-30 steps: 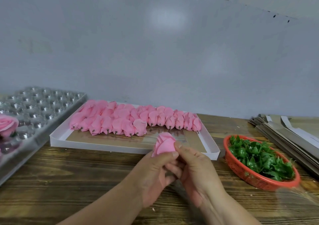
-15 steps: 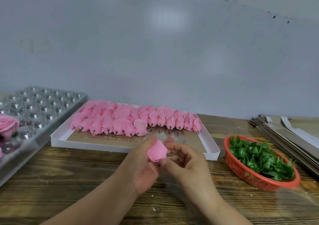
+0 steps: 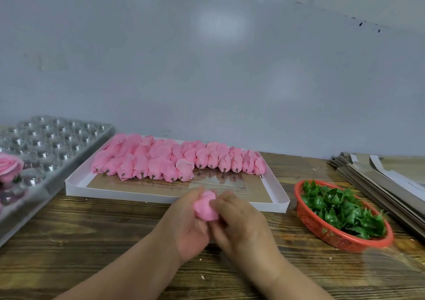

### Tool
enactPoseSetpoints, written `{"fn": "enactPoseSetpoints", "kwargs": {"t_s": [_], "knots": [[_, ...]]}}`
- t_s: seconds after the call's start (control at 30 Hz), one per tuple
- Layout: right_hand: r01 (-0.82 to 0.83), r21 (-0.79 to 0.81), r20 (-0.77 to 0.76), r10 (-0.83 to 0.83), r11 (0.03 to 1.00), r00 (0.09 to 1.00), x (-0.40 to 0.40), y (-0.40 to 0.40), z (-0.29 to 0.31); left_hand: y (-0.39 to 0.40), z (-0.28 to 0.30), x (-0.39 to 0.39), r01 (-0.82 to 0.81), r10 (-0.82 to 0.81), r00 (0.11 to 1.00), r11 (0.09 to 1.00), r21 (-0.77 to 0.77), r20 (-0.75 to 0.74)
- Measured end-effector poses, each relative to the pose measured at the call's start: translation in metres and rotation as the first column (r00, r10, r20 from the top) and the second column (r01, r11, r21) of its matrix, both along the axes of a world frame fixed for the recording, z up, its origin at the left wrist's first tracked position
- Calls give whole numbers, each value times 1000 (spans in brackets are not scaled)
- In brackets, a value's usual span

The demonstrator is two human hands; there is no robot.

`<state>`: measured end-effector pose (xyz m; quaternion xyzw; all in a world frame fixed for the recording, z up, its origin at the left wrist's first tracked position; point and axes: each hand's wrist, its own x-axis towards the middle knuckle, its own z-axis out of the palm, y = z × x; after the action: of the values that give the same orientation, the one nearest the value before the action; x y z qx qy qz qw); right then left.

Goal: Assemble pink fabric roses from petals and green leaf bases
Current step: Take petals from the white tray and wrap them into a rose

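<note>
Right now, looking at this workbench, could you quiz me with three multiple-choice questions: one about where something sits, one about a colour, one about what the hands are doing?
1. Where are the green plastic leaf bases?
A. In the round red mesh basket on the right
B. In the shallow white cardboard tray
C. In the silver moulded tray on the left

2. What colour are the fabric rose buds lined up in the white tray?
A. Yellow
B. Pink
C. White

3. What are the two hands doing?
A. Resting flat on the wooden table
B. Reaching into the basket
C. Together holding one pink bud

Answers: 1 A, the leaves fill the red basket. 2 B, every bud in the row is pink. 3 C, the left hand and right hand curl round the same bud in front of the white tray.
</note>
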<state>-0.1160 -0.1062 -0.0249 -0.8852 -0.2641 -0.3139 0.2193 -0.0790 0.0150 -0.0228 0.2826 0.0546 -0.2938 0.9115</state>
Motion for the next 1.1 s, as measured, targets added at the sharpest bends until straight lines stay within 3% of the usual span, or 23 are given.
{"fn": "enactPoseSetpoints", "kwargs": {"t_s": [0.07, 0.1, 0.17, 0.23, 0.43, 0.57, 0.67, 0.77, 0.83, 0.9, 0.97, 1.1], "knots": [[53, 380, -163, 11, 923, 987, 2, -2, 4, 0, -1, -2, 54, -49, 992, 998, -34, 119], [85, 558, -251, 70, 826, 965, 4, -3, 7, -1, -3, -4, 66, -63, 981, 998, -12, 181], [109, 759, -330, 235, 642, 914, 4, -5, 11, -5, -6, -10, 67, -87, 957, 994, 83, 277], [127, 835, -366, 367, 536, 855, 3, -3, 11, -10, -10, -14, 72, -118, 938, 986, 151, 327], [300, 914, -403, 702, 274, 587, 1, 7, 9, -5, -10, -9, -34, -15, 944, 989, 143, 328], [362, 918, -340, 788, 161, 514, 2, 7, 8, -3, -6, -9, -45, -18, 937, 984, 172, 350], [333, 915, -385, 744, 229, 546, 1, 7, 8, -5, -5, -8, -35, -20, 943, 987, 158, 333], [166, 821, -458, 456, 546, 763, 0, 6, 5, -8, -1, -9, -104, 67, 951, 989, 109, 301], [64, 611, -368, 212, 789, 906, -1, 4, -1, -10, 2, -10, -153, 131, 958, 986, 70, 255], [49, 379, -245, 49, 924, 968, -3, 6, -5, -11, 3, -10, -190, 172, 964, 979, 77, 201], [78, 269, -129, -45, 960, 991, -4, 6, -6, -13, 1, -11, -189, 173, 969, 979, 78, 174], [83, 307, -41, -74, 948, 996, -1, 6, -6, -15, -1, -14, -158, 148, 972, 986, 46, 183]]}}
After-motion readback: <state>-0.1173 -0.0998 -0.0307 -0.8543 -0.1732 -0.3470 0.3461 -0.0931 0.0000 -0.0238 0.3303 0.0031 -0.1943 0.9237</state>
